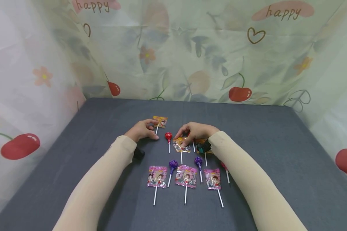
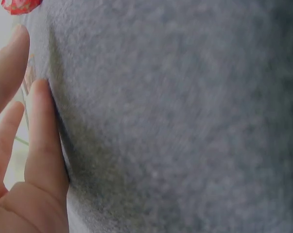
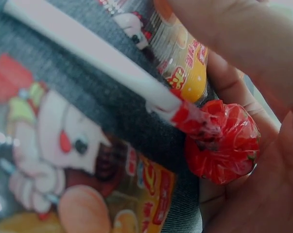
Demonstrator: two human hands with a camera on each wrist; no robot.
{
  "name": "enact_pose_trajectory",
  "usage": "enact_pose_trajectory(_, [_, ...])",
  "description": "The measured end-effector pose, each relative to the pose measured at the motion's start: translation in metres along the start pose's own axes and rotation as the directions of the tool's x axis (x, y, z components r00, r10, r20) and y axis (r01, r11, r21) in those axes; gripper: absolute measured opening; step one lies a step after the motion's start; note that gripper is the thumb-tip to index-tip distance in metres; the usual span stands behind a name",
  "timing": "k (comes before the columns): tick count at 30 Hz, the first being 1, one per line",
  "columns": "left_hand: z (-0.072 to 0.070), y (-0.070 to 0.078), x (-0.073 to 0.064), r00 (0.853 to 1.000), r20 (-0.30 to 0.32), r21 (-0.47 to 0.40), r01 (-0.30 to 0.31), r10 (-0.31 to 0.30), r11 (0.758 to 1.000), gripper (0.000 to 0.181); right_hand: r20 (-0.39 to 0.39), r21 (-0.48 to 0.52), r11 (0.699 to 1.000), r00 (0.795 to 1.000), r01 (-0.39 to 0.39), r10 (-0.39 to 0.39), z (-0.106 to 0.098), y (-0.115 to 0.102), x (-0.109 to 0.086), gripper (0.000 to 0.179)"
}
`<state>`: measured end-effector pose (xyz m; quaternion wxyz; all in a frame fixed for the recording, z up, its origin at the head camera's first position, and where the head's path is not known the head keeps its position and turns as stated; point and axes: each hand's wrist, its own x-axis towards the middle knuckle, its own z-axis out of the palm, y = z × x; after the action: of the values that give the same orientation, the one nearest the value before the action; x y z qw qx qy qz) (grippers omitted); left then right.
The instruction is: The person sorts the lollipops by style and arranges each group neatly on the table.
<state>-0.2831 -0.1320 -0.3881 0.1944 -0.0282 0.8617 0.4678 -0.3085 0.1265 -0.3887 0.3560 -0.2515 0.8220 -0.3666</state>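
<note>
My left hand (image 1: 144,130) rests at the far side of the group, fingers loosely extended beside an orange flat-packet lollipop (image 1: 162,121). In the left wrist view its thumb stands apart from the fingers, and a red round lollipop (image 2: 21,5) shows at the corner. Thumb and forefinger of my right hand (image 1: 199,131) pinch a second orange flat-packet lollipop (image 1: 179,144), its white stick toward me. Under the right palm lies a red round lollipop (image 3: 224,141). A third orange packet (image 3: 83,184) sits beside it, partly hidden by the right wrist in the head view.
Nearer me lie three pink flat-packet lollipops (image 1: 157,175) in a row, with purple round lollipops (image 1: 173,164) between them. The right sleeve partly covers a pinkish-red lollipop (image 1: 226,171). All are on a dark grey table (image 1: 118,202), with a patterned curtain (image 1: 173,64) behind.
</note>
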Motion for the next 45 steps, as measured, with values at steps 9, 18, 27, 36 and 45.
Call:
enact_pose_trajectory(9, [-0.001, 0.0, 0.003, 1.0, 0.024, -0.03, 0.01, -0.009, 1.0, 0.076, -0.009, -0.017, 1.0, 1.0, 0.025, -0.025, -0.002, 0.002, -0.003, 0.037])
enact_pose_trajectory(18, [0.0, -0.001, 0.004, 1.0, 0.014, -0.017, 0.01, -0.01, 1.0, 0.076, -0.048, 0.048, 0.992, 0.993, 0.115, -0.112, -0.005, 0.003, -0.005, 0.037])
enact_pose_trajectory(27, [-0.002, 0.0, 0.002, 1.0, 0.024, -0.012, 0.011, -0.01, 1.0, 0.076, -0.105, 0.073, 0.987, 0.985, 0.142, -0.134, -0.007, 0.0, -0.008, 0.034])
enact_pose_trajectory(36, [-0.001, -0.001, 0.002, 0.999, 0.012, -0.018, 0.034, -0.033, 0.999, 0.077, -0.149, 0.082, 0.985, 0.979, 0.155, -0.141, -0.007, 0.0, -0.01, 0.035])
enact_pose_trajectory(45, [-0.001, -0.002, 0.003, 1.0, 0.009, -0.018, 0.02, -0.02, 1.0, 0.077, -0.229, 0.161, 0.962, 0.956, 0.22, -0.181, -0.004, -0.005, -0.017, 0.036])
